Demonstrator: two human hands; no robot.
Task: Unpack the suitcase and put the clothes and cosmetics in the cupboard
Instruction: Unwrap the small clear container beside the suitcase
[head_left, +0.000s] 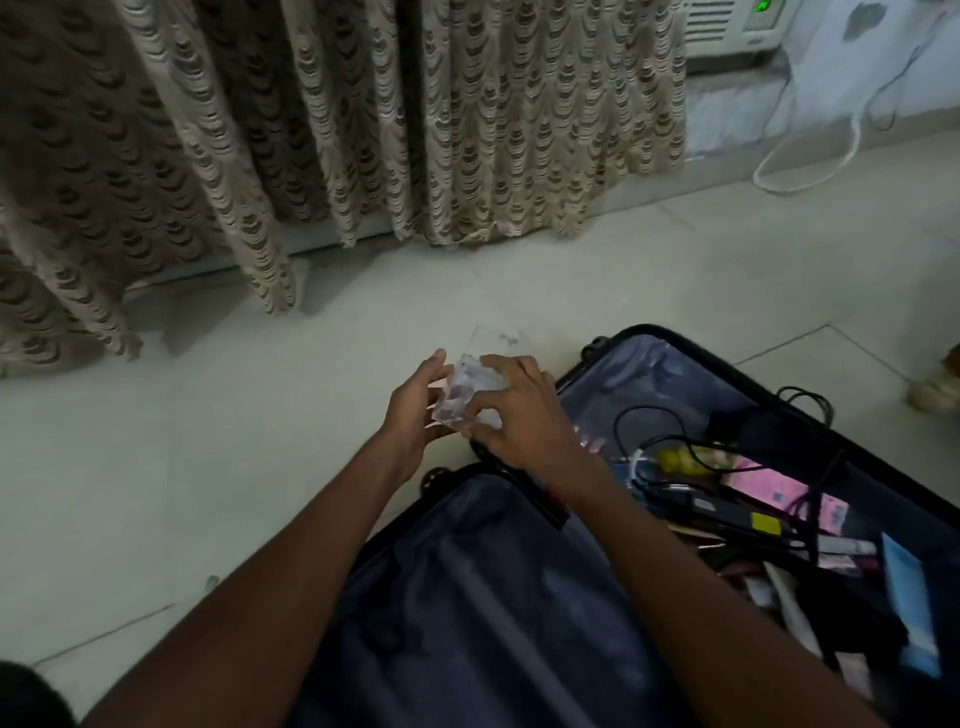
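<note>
Curtain (311, 145) fills upper left and top centre, hem down at the tiled floor (208, 426).

Left hand (415, 415), centre frame: fingers mostly straight, only slightly bent, palm facing right. It cups the left side of a small clear packet (470, 397); index tip is up at the packet's top left corner. Thumb is hidden behind the packet, so can't tell how it lies.

Packet: crinkled transparent plastic with something purplish inside, contents too blurred to identify. It's held above the floor, just past the upper left corner of the case.

Right hand (519, 410), just right of the packet: fingers curled over the packet's top and right side, fingertips pinching its lower edge. Both hands are in contact with the packet, and both forearms run in from the bottom of the frame.

Suitcase (467, 597), lower centre to lower right: lying open on the floor. Near half has a dark blue lining under the arms. Far half at the right holds clutter: black cables (649, 431), a yellow item (672, 460), a long black device (727, 512) with a yellow label, pink packs (779, 493), a light blue piece (911, 613) at the far right edge. A wheel (434, 480) shows at the case's left edge.

Upper right: white cable (810, 156) looped on the floor, an appliance with a green light (761, 8) at the top edge.
</note>
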